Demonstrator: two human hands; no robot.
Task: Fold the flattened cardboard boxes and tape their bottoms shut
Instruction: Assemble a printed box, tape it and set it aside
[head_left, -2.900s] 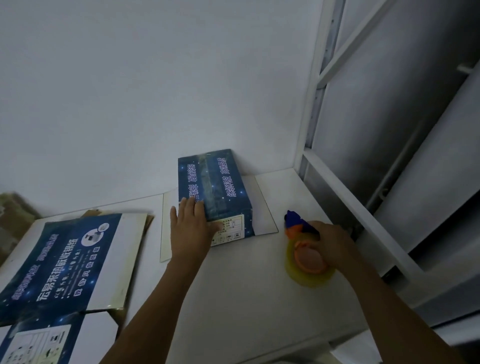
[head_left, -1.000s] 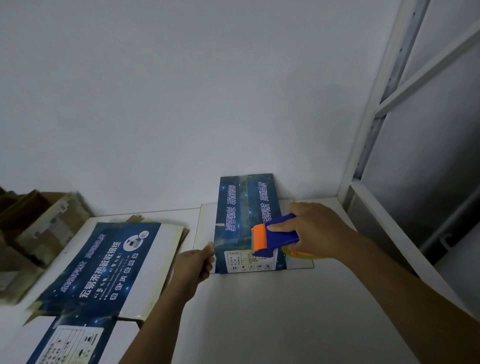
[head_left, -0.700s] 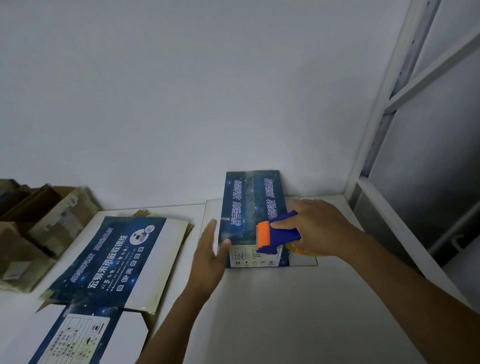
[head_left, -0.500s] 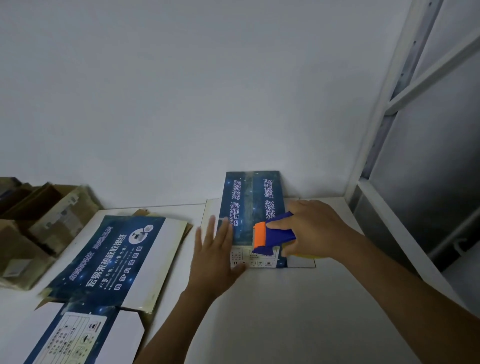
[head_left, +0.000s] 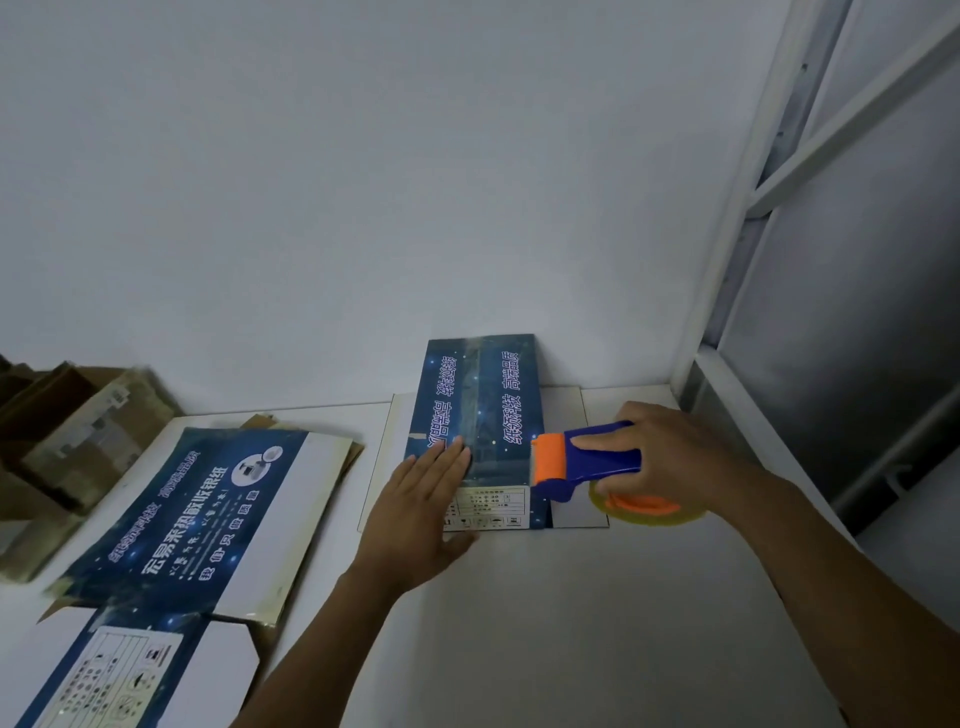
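Observation:
A folded blue printed box (head_left: 480, 410) stands bottom-up against the white wall, with a clear tape strip down its middle seam and white flaps spread on the table. My left hand (head_left: 421, 512) lies flat with straight fingers on the box's near left part. My right hand (head_left: 660, 457) grips a blue and orange tape dispenser (head_left: 587, 462), its yellowish tape roll hanging below, at the box's near right edge.
A stack of flattened blue and white boxes (head_left: 192, 519) lies on the white table (head_left: 571, 623) to the left. Brown cardboard boxes (head_left: 67, 441) sit at the far left. A white metal frame (head_left: 748, 208) rises on the right.
My left hand went from the box's left edge to lying flat on its top. The dispenser slid from the box's middle towards its right edge. Earlier my right hand lifted it off the table.

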